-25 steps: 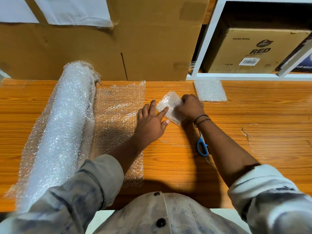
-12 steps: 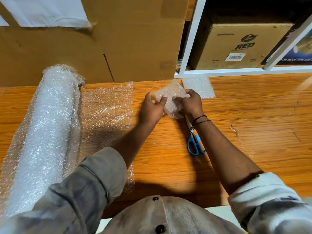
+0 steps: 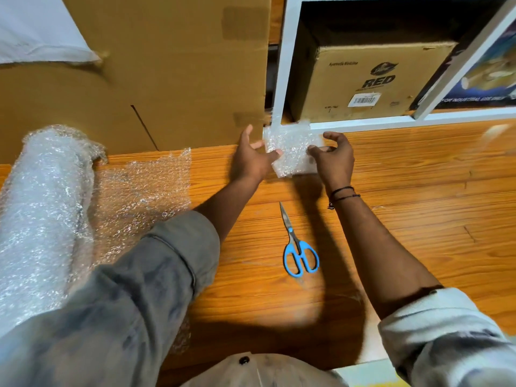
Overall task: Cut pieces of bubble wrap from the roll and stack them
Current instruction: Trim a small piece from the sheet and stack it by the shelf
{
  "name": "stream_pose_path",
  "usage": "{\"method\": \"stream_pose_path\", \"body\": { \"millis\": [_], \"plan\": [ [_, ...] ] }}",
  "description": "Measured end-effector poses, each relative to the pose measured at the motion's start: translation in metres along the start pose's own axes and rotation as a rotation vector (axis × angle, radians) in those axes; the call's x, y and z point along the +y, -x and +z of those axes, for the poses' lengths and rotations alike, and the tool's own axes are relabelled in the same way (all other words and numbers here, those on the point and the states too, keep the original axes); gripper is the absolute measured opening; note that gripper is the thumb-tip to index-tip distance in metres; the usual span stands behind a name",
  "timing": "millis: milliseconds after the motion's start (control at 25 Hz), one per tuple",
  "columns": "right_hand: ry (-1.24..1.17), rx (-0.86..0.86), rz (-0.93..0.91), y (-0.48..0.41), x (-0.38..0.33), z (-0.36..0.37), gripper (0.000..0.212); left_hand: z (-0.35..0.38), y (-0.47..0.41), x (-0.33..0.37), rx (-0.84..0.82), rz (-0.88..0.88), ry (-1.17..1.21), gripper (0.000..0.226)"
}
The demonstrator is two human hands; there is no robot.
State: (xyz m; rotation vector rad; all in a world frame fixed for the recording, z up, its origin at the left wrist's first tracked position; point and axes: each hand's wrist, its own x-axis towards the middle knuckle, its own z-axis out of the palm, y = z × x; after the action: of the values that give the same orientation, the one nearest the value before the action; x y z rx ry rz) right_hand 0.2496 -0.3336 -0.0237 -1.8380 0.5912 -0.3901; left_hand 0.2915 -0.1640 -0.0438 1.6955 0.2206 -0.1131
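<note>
A cut piece of bubble wrap (image 3: pixel 293 152) is held at the upper centre of the frame, just below the white shelf frame (image 3: pixel 363 124). It is seen nearly flat, its longer side running left to right with a slight tilt. The left edge is touched by the thumb of the left hand (image 3: pixel 251 163), whose other fingers are spread. The right edge is gripped by the right hand (image 3: pixel 335 160), thumb on top and fingers arched over the far corner. Below, on the wooden table (image 3: pixel 418 219), blue-handled scissors (image 3: pixel 297 244) are laid with blades pointing up-frame. At the left, the roll (image 3: pixel 42 213) lies lengthwise up the frame, a loose sheet (image 3: pixel 145 191) spread beside it.
</note>
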Motion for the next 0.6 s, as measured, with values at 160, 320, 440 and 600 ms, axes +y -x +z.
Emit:
{"method": "stream_pose_path", "body": {
  "millis": [160,320,440,600],
  "plan": [
    [0.061,0.033,0.008,-0.033,0.007,-0.009,0.038,0.036,-0.017,0.014,0.017,-0.007,-0.070,0.102],
    [0.135,0.014,-0.025,-0.049,0.017,-0.008,0.039,0.050,-0.019,0.015,0.094,0.047,-0.242,0.084],
    [0.146,0.013,-0.059,-0.052,0.023,-0.007,0.038,0.058,-0.018,0.011,0.131,0.025,-0.135,0.077],
    [0.078,0.129,-0.229,-0.052,0.019,-0.016,0.031,0.067,-0.017,0.020,0.101,-0.006,0.232,0.074]
  ]
}}
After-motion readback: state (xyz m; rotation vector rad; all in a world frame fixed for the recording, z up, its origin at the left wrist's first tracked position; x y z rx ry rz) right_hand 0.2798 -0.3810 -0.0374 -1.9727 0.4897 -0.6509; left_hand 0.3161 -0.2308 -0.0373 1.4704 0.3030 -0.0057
